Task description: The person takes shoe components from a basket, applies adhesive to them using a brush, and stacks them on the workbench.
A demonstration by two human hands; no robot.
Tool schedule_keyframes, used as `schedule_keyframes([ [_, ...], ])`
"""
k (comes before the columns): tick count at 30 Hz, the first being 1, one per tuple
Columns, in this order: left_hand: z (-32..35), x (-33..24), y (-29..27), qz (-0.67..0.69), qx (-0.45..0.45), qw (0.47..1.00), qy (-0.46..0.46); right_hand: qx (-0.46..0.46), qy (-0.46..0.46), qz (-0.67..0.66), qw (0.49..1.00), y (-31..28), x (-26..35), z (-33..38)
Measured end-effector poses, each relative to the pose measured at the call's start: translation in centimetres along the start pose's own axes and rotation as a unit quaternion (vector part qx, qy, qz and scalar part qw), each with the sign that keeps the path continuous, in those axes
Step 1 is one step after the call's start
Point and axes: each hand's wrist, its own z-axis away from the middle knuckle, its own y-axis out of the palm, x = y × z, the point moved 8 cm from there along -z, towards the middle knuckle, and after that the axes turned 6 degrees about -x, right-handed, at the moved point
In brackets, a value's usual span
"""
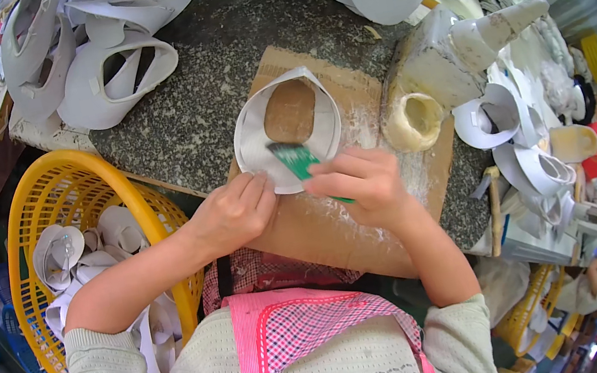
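Observation:
A white ring-shaped piece [250, 145] with a wide oval opening lies on a brown cardboard sheet [315, 233] in front of me. My left hand [244, 206] pinches its near left edge. In my right hand [364, 181] is a green-handled brush [296, 161], its dark bristles touching the inner surface of the white piece. Right of the cardboard's middle stands an open, glue-crusted container [412, 121] with a cream-coloured rim. Behind it lies a whitish, crusted plastic jug [443, 53]. White smears mark the cardboard beside the piece.
A yellow plastic basket [141, 184] on my left holds several white pieces. More white ring-shaped pieces [116, 79] are heaped along the far edge of the speckled stone tabletop [202, 47] and at the right [531, 169]. A hammer-like wooden handle [496, 211] stands near the right edge. Other people are at both sides.

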Motion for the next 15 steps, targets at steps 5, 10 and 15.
schedule_keyframes([
  [5,-1.8,3.3,-1.6,0.141,-0.036,0.986,-0.078,-0.074,0.196,-0.24,0.948,-5.9,-1.9,2.8],
  [10,-5.5,12.5,-6.4,0.585,-0.063,0.727,-0.355,-0.234,0.491,-0.41,0.732,-4.8,-4.0,13.7],
  [15,-8.9,16.3,-16.4,0.596,-0.242,0.708,-0.291,-0.337,0.432,-0.522,0.654,-4.2,-2.5,16.5],
])
